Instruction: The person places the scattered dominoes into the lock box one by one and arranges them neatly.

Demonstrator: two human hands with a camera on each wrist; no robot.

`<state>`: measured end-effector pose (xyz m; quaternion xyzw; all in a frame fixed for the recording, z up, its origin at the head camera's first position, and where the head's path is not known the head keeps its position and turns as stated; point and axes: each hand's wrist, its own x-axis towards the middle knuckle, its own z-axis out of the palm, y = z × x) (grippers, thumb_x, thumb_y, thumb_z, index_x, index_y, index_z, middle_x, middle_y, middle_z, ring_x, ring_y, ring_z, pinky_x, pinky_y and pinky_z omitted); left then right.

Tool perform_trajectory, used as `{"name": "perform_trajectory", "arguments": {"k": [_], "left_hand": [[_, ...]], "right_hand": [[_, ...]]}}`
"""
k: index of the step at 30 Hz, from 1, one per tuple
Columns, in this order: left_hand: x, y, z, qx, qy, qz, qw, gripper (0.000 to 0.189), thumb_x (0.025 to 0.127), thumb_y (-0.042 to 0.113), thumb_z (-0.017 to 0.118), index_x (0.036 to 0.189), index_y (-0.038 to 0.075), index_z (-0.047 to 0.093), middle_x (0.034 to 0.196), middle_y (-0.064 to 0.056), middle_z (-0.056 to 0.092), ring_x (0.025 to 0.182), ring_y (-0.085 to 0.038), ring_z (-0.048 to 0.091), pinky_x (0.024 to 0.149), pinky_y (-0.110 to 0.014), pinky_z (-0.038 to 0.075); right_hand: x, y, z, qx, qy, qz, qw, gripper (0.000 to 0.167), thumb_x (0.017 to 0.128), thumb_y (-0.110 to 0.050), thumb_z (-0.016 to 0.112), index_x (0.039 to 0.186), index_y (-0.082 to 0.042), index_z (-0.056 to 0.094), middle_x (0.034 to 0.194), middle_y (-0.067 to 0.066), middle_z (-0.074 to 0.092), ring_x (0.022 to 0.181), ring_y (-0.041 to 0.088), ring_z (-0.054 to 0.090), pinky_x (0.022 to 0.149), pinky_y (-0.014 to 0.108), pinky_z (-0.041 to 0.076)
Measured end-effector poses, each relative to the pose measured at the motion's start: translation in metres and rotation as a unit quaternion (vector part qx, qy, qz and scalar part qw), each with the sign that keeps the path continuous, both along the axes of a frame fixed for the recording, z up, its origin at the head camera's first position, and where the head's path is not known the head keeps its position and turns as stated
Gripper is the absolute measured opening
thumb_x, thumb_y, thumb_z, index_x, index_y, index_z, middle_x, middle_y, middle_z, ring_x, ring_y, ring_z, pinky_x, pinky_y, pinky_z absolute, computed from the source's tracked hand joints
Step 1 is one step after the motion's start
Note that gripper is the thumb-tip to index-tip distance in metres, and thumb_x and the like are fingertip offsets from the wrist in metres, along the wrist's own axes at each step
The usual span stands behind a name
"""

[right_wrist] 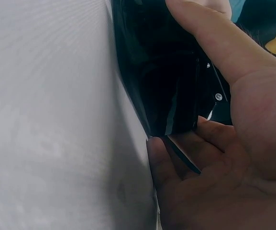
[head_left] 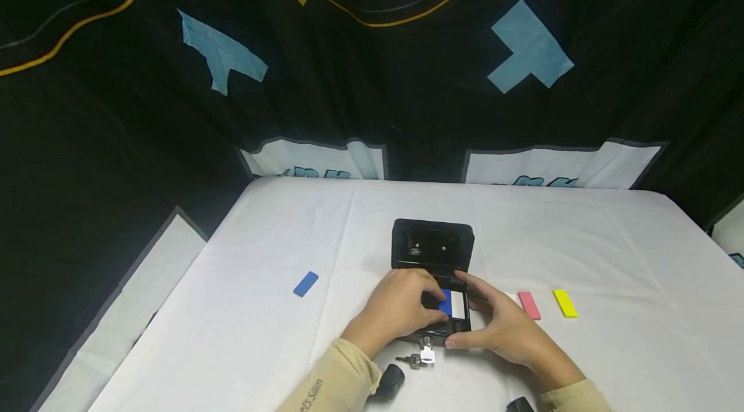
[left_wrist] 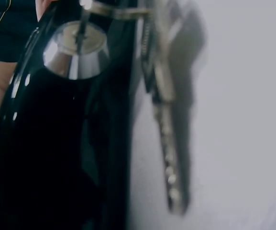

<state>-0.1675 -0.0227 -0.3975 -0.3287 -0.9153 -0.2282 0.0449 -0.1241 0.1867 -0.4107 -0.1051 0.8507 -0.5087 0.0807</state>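
A small black lockbox [head_left: 433, 244] stands on the white table with its lid raised. Inside it lie a blue flat block [head_left: 445, 303] and a white flat block [head_left: 458, 305] side by side. My left hand [head_left: 401, 303] reaches in over the box's left part, thumb and forefinger pinching the blue block. Along the right side, my right hand [head_left: 502, 321] holds the box, its thumb at the front corner; the right wrist view shows its fingers [right_wrist: 209, 139] around the back corner. A key [left_wrist: 169, 158] hangs from the front lock [left_wrist: 75, 50].
Left of the box lies another blue block [head_left: 305, 284] on the white tablecloth [head_left: 244, 334]. To the right are a pink block [head_left: 529, 305] and a yellow block [head_left: 565, 303]. Behind the table hangs a black cloth [head_left: 372, 89] with blue patches.
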Motion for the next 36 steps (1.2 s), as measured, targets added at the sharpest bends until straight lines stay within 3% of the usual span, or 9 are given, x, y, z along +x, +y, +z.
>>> {"name": "perform_trajectory", "arguments": {"k": [10, 16, 27, 32, 36], "left_hand": [[0.0, -0.02, 0.004, 0.055, -0.057, -0.047, 0.9958, 0.023, 0.081, 0.027, 0.087, 0.1, 0.018, 0.08, 0.1, 0.015, 0.07, 0.094, 0.0, 0.061, 0.086, -0.02, 0.05], [0.003, -0.042, 0.006, 0.082, -0.085, -0.078, 0.99, 0.023, 0.082, 0.021, 0.086, 0.104, 0.017, 0.079, 0.106, 0.015, 0.068, 0.105, -0.002, 0.061, 0.098, -0.027, 0.047], [0.008, -0.087, 0.01, 0.128, -0.11, -0.045, 0.9846, 0.038, 0.082, 0.024, 0.086, 0.117, 0.016, 0.074, 0.133, 0.007, 0.063, 0.128, -0.013, 0.053, 0.109, -0.042, 0.041], [0.007, -0.108, 0.009, 0.141, -0.104, -0.027, 0.9842, 0.051, 0.078, 0.026, 0.089, 0.125, 0.018, 0.071, 0.136, 0.007, 0.061, 0.129, -0.012, 0.052, 0.109, -0.044, 0.041], [0.003, -0.129, 0.008, 0.166, -0.104, 0.01, 0.9806, 0.056, 0.076, 0.024, 0.091, 0.128, 0.02, 0.069, 0.133, 0.009, 0.063, 0.128, -0.013, 0.053, 0.108, -0.046, 0.041]], "right_hand": [[0.001, -0.001, 0.002, -0.001, -0.005, -0.002, 1.0, 0.109, 0.065, -0.029, 0.097, 0.155, -0.012, 0.039, 0.154, 0.019, 0.042, 0.13, 0.04, 0.051, 0.11, 0.058, 0.035], [0.0, -0.001, 0.001, 0.005, -0.006, -0.01, 0.9999, 0.109, 0.063, -0.031, 0.098, 0.154, -0.014, 0.041, 0.154, 0.018, 0.041, 0.129, 0.04, 0.052, 0.11, 0.058, 0.035], [-0.001, -0.002, 0.0, 0.012, -0.01, -0.022, 0.9996, 0.11, 0.06, -0.035, 0.099, 0.153, -0.016, 0.043, 0.155, 0.015, 0.041, 0.129, 0.04, 0.052, 0.111, 0.057, 0.033], [-0.001, -0.003, 0.0, 0.012, -0.019, -0.03, 0.9993, 0.111, 0.059, -0.034, 0.099, 0.153, -0.018, 0.043, 0.155, 0.015, 0.041, 0.129, 0.039, 0.052, 0.111, 0.057, 0.033], [0.0, -0.003, 0.0, 0.009, -0.024, -0.029, 0.9992, 0.11, 0.059, -0.034, 0.099, 0.153, -0.019, 0.043, 0.155, 0.014, 0.041, 0.129, 0.038, 0.052, 0.111, 0.057, 0.034]]}}
